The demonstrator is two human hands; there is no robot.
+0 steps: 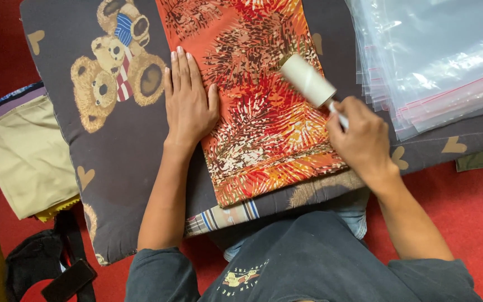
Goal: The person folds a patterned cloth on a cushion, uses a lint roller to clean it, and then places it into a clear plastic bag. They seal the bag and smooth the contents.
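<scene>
Two bare hands work over a folded orange patterned cloth [258, 106] that runs from the top centre of the frame down to just below the middle. Left hand [188, 103], seen left of centre, lies flat and open on the cloth's left edge, fingers together and pointing toward the top of the frame, pressing the fabric down. Right hand [361, 140], right of centre, is closed in a fist around the handle of a white lint roller [308, 81]; the roller's head rests on the cloth's right side, tilted toward the upper left.

Beneath the cloth is a dark grey cushion [113, 168] printed with teddy bears and tan hearts, which fills most of the frame's middle. A stack of clear plastic zip bags [437, 56] sits on the cushion at the upper right. At the left edge lies a folded beige fabric [26, 156], and a black bag [40, 263] sits in the lower left corner. Red carpet [465, 207] shows around the cushion. At the bottom edge, the person's dark grey shirt [308, 263] is visible.
</scene>
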